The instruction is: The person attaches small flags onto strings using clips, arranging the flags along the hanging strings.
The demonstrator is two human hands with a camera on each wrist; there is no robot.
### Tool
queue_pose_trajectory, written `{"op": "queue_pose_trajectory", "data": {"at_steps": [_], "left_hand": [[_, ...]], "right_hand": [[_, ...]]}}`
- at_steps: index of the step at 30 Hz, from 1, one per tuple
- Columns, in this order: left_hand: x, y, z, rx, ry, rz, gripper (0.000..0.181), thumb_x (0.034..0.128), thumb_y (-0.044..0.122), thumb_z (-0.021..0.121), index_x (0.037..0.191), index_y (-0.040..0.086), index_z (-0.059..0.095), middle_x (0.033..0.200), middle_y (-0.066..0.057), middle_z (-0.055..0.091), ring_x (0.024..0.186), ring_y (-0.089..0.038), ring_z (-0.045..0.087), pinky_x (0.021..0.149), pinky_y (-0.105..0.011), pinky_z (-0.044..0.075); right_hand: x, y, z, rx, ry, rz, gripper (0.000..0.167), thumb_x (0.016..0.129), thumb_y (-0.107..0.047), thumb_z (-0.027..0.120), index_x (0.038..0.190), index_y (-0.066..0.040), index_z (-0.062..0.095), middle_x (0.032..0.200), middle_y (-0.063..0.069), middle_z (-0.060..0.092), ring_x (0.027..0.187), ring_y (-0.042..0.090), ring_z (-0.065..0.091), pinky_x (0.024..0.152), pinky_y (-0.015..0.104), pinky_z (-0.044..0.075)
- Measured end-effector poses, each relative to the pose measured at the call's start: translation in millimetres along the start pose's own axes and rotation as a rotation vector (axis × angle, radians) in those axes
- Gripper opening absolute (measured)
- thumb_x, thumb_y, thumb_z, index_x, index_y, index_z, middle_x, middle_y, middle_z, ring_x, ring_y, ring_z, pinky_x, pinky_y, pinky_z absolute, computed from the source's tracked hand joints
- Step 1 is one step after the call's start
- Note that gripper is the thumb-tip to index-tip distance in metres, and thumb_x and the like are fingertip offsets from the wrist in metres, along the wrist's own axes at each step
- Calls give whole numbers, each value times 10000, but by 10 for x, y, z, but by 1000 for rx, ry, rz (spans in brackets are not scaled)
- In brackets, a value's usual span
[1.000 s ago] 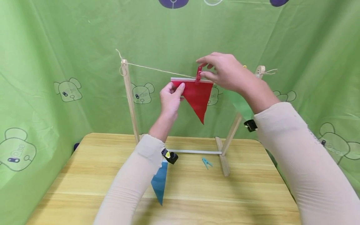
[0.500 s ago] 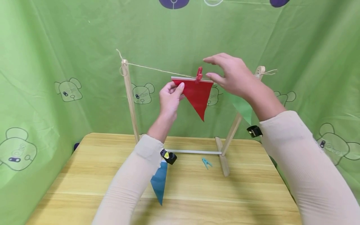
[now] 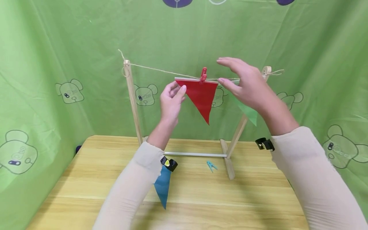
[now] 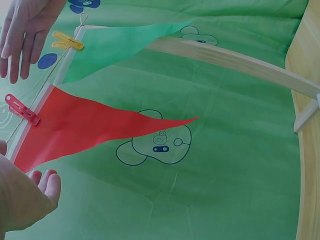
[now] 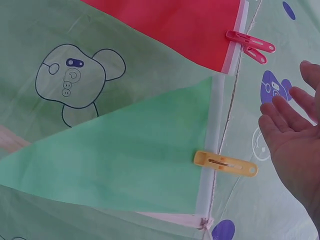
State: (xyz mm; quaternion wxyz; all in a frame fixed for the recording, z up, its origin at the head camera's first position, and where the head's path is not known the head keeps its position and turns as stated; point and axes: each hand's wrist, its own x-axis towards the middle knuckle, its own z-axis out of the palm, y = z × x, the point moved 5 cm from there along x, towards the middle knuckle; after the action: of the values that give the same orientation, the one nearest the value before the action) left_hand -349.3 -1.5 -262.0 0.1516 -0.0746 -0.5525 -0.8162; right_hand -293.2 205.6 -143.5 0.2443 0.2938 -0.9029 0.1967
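A red triangular pennant [image 3: 202,94] with a white top band hangs on the string [image 3: 158,69], clipped by a red clothespin [image 3: 203,75]. At the pennant's upper left corner is my left hand [image 3: 172,100], its fingers loosely bent and its thumb tip beside the cloth edge. My right hand [image 3: 247,80] hovers right of the clothespin with thumb and fingers spread, touching nothing. Further right, a green pennant [image 5: 130,155] hangs from a yellow clothespin [image 5: 225,163]; in the head view my right hand covers part of that pennant.
Two wooden posts [image 3: 132,99], joined low by a white bar [image 3: 195,154], hold up the string above a wooden table [image 3: 244,198]. A light blue clothespin [image 3: 211,166] and a blue pennant [image 3: 163,187], partly behind my left forearm, lie on the table. Green curtains surround it.
My right hand has let go of the red clothespin and drawn back to the right, its fingers spreading. The left hand has slipped slightly left off the red pennant's corner.
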Motion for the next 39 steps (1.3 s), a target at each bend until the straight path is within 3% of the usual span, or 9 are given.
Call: {"op": "queue_pose_trajectory", "data": {"at_steps": [7,13,16,23,29,39], "left_hand": [[-79,7,-85,30,-23,35,466,981,131,716,1421,75,576,1353,-75,663,1248,-167,637,1021,-254,543],[-168,-4,-179,57,-68,72,506,985,146,709,1460,100,543,1429,-56,624,1326,-232,600,1068,-254,511],[-217,-9,-236,84,-85,96,513,991,155,700,1472,101,530,1463,-59,599,1354,-256,574,1082,-248,497],[-322,-44,-370,176,-128,120,540,992,187,697,1495,136,506,1512,-34,554,1391,-196,536,1149,-295,448],[-409,-109,-475,259,-190,147,562,1006,214,679,1522,132,470,1547,-39,516,1426,-183,498,1202,-353,391],[-559,-165,-546,327,-276,183,563,1030,246,644,1547,153,442,1579,-13,483,1471,-189,449,1222,-397,367]], "right_hand": [[-200,43,45,70,60,13,626,1001,-171,693,1573,-177,436,1625,8,435,1401,346,527,1165,484,429],[-373,70,91,127,142,1,657,979,-112,713,1570,-205,443,1625,-23,431,1468,214,460,1182,205,369],[-459,85,118,135,157,5,677,974,-105,719,1575,-233,434,1631,-54,416,1478,185,443,1164,138,343],[-661,116,220,214,201,-21,733,924,12,737,1567,-185,446,1630,-36,422,1499,147,405,1178,178,356],[-844,147,319,289,215,10,707,921,38,721,1554,-130,456,1639,-16,410,1501,114,394,1186,186,349],[-1102,200,530,349,234,55,739,917,55,711,1566,-166,436,1643,54,401,1500,81,384,1195,182,328]]}}
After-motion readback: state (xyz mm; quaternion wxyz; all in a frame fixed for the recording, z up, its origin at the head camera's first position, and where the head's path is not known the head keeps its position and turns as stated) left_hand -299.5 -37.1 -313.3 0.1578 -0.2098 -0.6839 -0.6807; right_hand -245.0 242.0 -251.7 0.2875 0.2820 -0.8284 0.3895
